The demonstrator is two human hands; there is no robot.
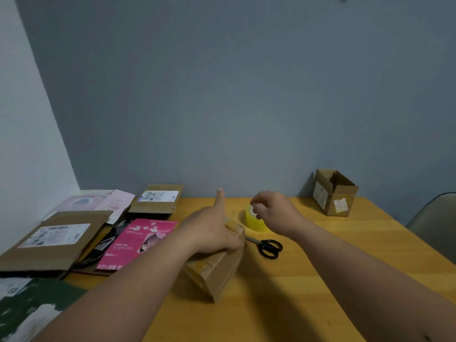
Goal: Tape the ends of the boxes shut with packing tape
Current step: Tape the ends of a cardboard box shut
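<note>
A small brown cardboard box (217, 267) lies on the wooden table (320, 267) in the middle. My left hand (209, 230) grips its far top end, index finger sticking straight up. Just behind the box stands a yellow-green roll of packing tape (254, 220). My right hand (271, 211) hovers over the roll with its fingers curled at the roll's top; whether they pinch the tape end is hard to make out. Black scissors (269, 246) lie right of the box.
An open cardboard box (335, 193) stands at the back right by the wall. Flat cardboard mailers (54, 238) (158, 201), a pink package (140, 240) and papers cover the left side. A chair (436, 223) stands at the right edge.
</note>
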